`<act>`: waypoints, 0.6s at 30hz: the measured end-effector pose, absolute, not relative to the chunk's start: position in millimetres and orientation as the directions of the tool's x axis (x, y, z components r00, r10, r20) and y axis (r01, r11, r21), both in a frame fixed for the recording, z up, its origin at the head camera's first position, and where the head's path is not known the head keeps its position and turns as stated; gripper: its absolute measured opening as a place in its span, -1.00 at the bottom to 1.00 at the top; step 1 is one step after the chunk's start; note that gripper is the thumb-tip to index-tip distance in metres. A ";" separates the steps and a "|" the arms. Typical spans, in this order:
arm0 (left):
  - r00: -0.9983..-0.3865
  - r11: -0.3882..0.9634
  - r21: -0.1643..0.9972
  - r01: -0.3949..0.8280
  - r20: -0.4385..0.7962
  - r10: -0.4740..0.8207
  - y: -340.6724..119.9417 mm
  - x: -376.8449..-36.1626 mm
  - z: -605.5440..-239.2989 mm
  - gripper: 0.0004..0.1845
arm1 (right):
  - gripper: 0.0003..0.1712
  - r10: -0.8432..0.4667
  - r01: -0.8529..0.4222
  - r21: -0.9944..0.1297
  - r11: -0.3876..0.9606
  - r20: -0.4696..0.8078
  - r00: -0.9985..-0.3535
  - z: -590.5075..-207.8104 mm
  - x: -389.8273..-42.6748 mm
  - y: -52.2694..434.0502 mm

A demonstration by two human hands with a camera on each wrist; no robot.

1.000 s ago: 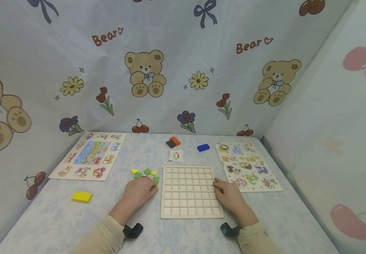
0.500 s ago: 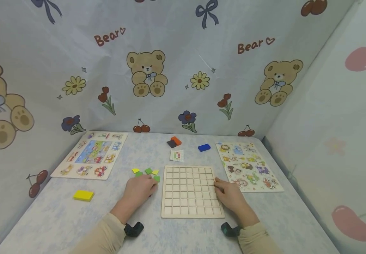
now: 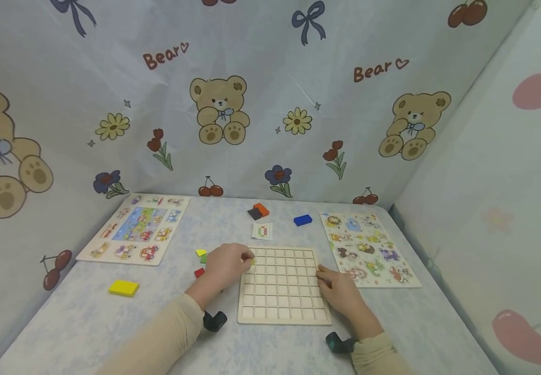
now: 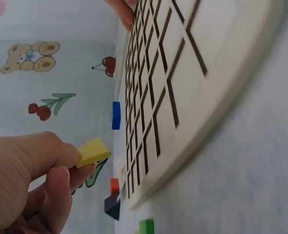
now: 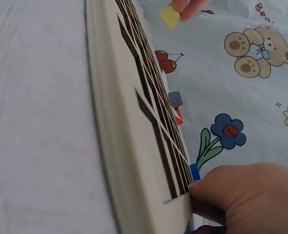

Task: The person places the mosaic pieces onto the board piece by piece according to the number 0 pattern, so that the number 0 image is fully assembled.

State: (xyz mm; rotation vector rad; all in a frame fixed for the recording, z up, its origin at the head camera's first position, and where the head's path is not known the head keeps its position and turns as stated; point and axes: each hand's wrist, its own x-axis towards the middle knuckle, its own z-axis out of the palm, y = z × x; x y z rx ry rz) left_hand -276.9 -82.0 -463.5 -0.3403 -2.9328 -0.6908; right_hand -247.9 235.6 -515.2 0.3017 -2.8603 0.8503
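My left hand [image 3: 225,264] pinches a small yellow tile [image 4: 93,152] between thumb and fingers. It holds the tile over the far left corner of a square wooden grid board [image 3: 278,285], tilted and apart from the board in the left wrist view. At the board's right edge, my right hand [image 3: 342,296] grips the rim, its thumb [image 5: 207,189] lying on the edge. Left of the board lie a red tile [image 3: 199,273], a yellow tile [image 3: 200,252] and a green tile [image 3: 203,259], partly covered by the left hand. A small pattern card [image 3: 262,231] lies beyond the board.
Picture puzzle boards lie at the back left [image 3: 134,229] and the right [image 3: 369,250]. A yellow block [image 3: 123,288] sits at the left. Behind the card are a black piece [image 3: 254,213], an orange block [image 3: 261,209] and a blue block [image 3: 303,220]. A printed curtain stands behind the table.
My left hand has moved right from the loose tiles to above the board's far left corner, with a yellow tile in its fingers. A red tile is now uncovered. The right hand stays put.
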 end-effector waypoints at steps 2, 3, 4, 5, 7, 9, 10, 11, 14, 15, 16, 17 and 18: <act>-0.977 0.818 0.533 0.214 0.117 0.179 -73.5 -285.7 -465.9 -0.84 | -0.63 -0.146 -0.230 -0.532 0.815 0.197 -0.970 -516.7 -247.5 234.5; -0.980 0.792 0.577 0.200 0.101 0.174 -69.4 -289.6 -468.3 -0.83 | -0.63 -0.142 -0.226 -0.539 0.811 0.194 -0.971 -517.8 -247.2 234.0; -0.980 0.765 0.613 0.195 0.094 0.175 -64.6 -294.1 -470.6 -0.83 | -0.63 -0.137 -0.222 -0.541 0.811 0.193 -0.972 -517.8 -247.3 234.8; -0.981 0.743 0.642 0.189 0.087 0.175 -60.1 -297.8 -472.9 -0.82 | -0.63 -0.134 -0.219 -0.544 0.810 0.191 -0.972 -517.6 -247.2 235.4; -0.980 0.726 0.661 0.189 0.081 0.181 -52.5 -303.2 -477.5 -0.82 | -0.63 -0.133 -0.214 -0.551 0.807 0.183 -0.974 -517.7 -247.4 236.2; -0.979 0.735 0.649 0.196 0.084 0.187 -46.2 -306.8 -481.2 -0.82 | -0.63 -0.134 -0.212 -0.551 0.807 0.179 -0.975 -517.6 -247.7 236.7; -0.977 0.742 0.638 0.203 0.087 0.193 -44.0 -307.6 -483.7 -0.82 | -0.63 -0.134 -0.212 -0.552 0.807 0.179 -0.975 -518.2 -247.6 236.5; -0.976 0.749 0.628 0.209 0.090 0.196 -42.0 -308.2 -485.2 -0.83 | -0.63 -0.135 -0.214 -0.554 0.805 0.181 -0.974 -518.2 -247.4 236.2; -0.973 0.757 0.613 0.225 0.095 0.212 -38.8 -308.3 -487.1 -0.81 | -0.63 -0.133 -0.214 -0.551 0.806 0.184 -0.974 -517.8 -247.4 235.7; -0.972 0.758 0.612 0.225 0.091 0.215 -38.1 -307.8 -486.3 -0.82 | -0.63 -0.132 -0.213 -0.551 0.807 0.183 -0.974 -517.6 -247.4 235.7; -0.972 0.758 0.613 0.222 0.084 0.218 -37.7 -307.6 -485.6 -0.82 | -0.63 -0.132 -0.212 -0.551 0.807 0.182 -0.974 -517.6 -247.5 235.8; -0.972 0.757 0.615 0.221 0.077 0.221 -37.5 -307.4 -484.8 -0.82 | -0.62 -0.131 -0.211 -0.549 0.809 0.180 -0.975 -517.6 -247.4 235.9; -0.972 0.755 0.618 0.218 0.070 0.223 -37.6 -307.2 -484.2 -0.82 | -0.62 -0.131 -0.210 -0.546 0.811 0.180 -0.975 -517.9 -247.7 236.0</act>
